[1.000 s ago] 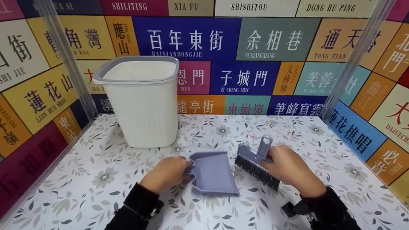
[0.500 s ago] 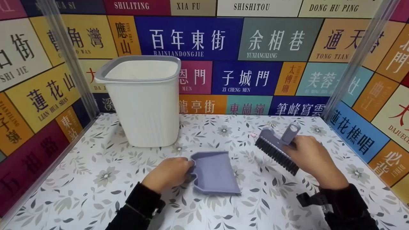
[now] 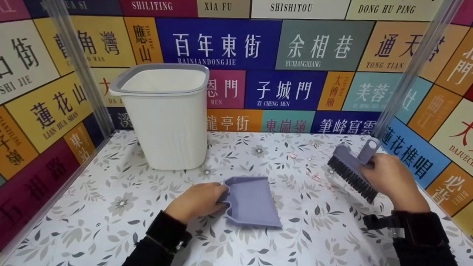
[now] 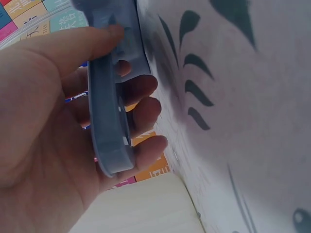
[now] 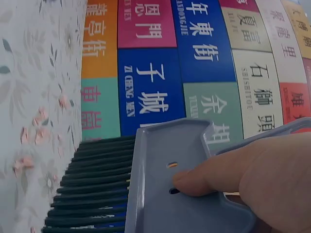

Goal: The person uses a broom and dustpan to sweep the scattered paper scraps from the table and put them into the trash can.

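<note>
A grey-purple dustpan [image 3: 253,202] lies in the middle of the table, its wide edge facing right. My left hand [image 3: 197,199] grips its handle [image 4: 109,116], fingers curled round it in the left wrist view. At the right, my right hand [image 3: 397,181] holds a hand brush [image 3: 353,164] of the same colour with dark bristles [image 3: 349,176]. Its thumb presses on the brush head [image 5: 180,179] in the right wrist view. Small pink scraps [image 3: 321,181] are scattered on the table between dustpan and brush, and the right wrist view shows some scraps [image 5: 41,133] near the bristles.
A white bin [image 3: 170,129] with a grey rim stands at the back left, behind the dustpan. The table [image 3: 122,236] has a leaf-and-flower pattern. Panels with large lettering [image 3: 218,44] enclose it at the back and both sides.
My right hand has carried the brush rightward, away from the dustpan, uncovering pink scraps on the table. The dustpan and my left hand have shifted slightly right.
</note>
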`<state>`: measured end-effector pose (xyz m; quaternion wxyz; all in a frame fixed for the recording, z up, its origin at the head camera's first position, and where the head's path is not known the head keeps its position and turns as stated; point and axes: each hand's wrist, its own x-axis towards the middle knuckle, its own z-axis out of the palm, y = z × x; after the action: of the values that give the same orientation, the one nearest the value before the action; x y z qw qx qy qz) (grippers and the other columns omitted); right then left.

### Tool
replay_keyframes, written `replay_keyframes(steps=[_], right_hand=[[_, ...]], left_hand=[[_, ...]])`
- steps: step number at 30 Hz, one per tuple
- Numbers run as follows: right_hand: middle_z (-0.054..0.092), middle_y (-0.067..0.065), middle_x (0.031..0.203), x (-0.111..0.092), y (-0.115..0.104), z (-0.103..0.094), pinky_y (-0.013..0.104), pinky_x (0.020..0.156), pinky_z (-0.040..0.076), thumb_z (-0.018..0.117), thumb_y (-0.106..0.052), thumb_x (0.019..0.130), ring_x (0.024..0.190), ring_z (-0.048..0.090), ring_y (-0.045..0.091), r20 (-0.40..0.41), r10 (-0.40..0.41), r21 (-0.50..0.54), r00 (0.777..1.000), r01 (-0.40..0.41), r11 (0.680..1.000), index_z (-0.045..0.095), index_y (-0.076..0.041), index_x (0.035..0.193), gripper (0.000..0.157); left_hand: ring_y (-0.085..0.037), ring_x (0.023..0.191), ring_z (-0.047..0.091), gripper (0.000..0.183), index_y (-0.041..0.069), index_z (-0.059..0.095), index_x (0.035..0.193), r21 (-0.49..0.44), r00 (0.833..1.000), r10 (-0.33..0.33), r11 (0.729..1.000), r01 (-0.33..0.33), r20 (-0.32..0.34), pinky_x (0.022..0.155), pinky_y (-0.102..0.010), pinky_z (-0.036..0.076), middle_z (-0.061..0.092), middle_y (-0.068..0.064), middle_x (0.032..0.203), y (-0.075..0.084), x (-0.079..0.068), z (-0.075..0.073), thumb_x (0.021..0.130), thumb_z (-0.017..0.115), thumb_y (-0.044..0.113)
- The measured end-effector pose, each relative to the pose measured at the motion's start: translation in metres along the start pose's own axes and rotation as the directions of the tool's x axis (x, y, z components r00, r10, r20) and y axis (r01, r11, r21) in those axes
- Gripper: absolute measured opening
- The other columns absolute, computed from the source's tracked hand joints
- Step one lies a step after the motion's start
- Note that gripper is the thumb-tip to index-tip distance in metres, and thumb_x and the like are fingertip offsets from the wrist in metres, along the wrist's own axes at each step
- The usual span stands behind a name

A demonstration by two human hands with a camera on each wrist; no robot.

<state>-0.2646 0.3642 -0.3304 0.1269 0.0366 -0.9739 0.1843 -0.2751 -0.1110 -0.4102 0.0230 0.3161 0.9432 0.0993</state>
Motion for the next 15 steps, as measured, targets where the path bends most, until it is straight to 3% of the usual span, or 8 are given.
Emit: replay_keyframes(steps=[4, 9, 15], right_hand=[[0.06, 0.009, 0.071, -0.004, 0.014, -0.011, 0.035, 0.05, 0.043, 0.067, -0.02, 0.099, 0.063, 0.055, 0.025, -0.015, 0.059, -0.003, 0.998, -0.059, 0.998, 0.069, 0.007, 0.102, 0.027], [0.06, 0.011, 0.072, -0.009, 0.027, -0.021, 0.035, 0.048, 0.045, 0.061, -0.014, 0.099, 0.06, 0.054, 0.024, 0.012, 0.144, 0.006, 0.99, -0.144, 0.99, 0.06, 0.016, 0.126, 0.041], [0.06, 0.016, 0.074, -0.01, 0.045, -0.027, 0.038, 0.052, 0.043, 0.058, -0.007, 0.097, 0.061, 0.051, 0.028, -0.009, 0.269, -0.019, 0.963, -0.269, 0.963, 0.058, 0.018, 0.125, 0.038]], left_hand=[[-0.025, 0.097, 0.069, 0.024, 0.011, 0.068, 0.117, -0.04, 1.0, -0.009, 0.999, 0.01, 0.025, 0.092, -0.046, 0.059, 0.07, -0.004, 0.106, 0.0, 0.002, 0.001, 0.101, 0.075, 0.027], [-0.024, 0.094, 0.068, 0.018, 0.012, 0.064, 0.11, -0.099, 0.997, -0.034, 0.994, 0.041, 0.074, 0.092, -0.046, 0.059, 0.067, -0.002, 0.099, 0.001, 0.001, 0.002, 0.102, 0.074, 0.024], [-0.02, 0.082, 0.062, 0.017, 0.013, 0.06, 0.098, -0.102, 0.998, -0.007, 0.995, 0.013, 0.062, 0.081, -0.044, 0.057, 0.058, 0.002, 0.085, 0.0, 0.001, 0.002, 0.102, 0.072, 0.023]])
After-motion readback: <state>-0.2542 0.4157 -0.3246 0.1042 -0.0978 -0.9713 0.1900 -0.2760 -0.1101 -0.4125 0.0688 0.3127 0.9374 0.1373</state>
